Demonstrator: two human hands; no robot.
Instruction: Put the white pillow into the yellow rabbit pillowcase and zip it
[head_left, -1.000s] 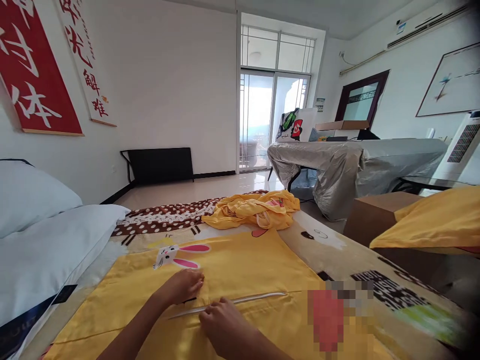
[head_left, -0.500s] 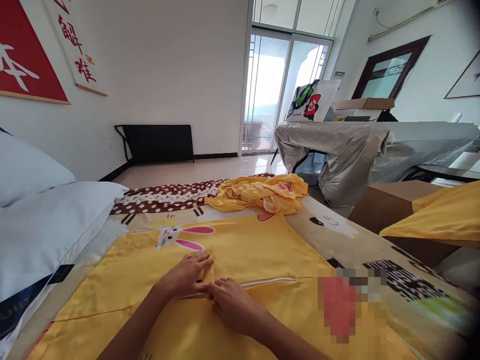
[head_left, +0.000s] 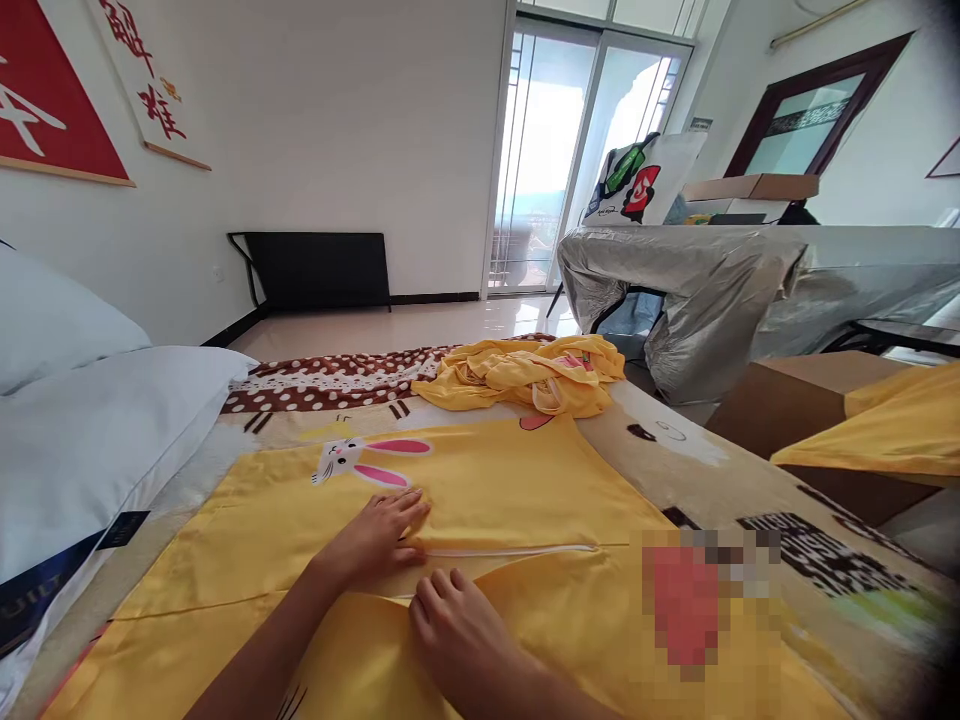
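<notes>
A yellow pillowcase (head_left: pixel 487 490) with a rabbit print lies flat on the bed. A white zipper (head_left: pixel 517 550) runs across it and its opening gapes. My left hand (head_left: pixel 375 535) presses flat on the cloth above the zipper's left end, fingers together. Just below the opening, my right hand (head_left: pixel 457 630) grips the lower edge of the pillowcase and pulls it toward me.
Two white pillows (head_left: pixel 82 440) lie at the left. A crumpled yellow cloth (head_left: pixel 532 375) sits farther up the bed on a brown dotted blanket (head_left: pixel 322 385). A cardboard box (head_left: pixel 802 400) with another yellow pillowcase (head_left: pixel 892 425) stands right. A silver-covered table (head_left: pixel 720 290) is behind.
My right hand has drawn the lower edge of the pillowcase toward me, widening the zipper opening. The left hand stayed pressed on the cloth. The camera tilted down slightly.
</notes>
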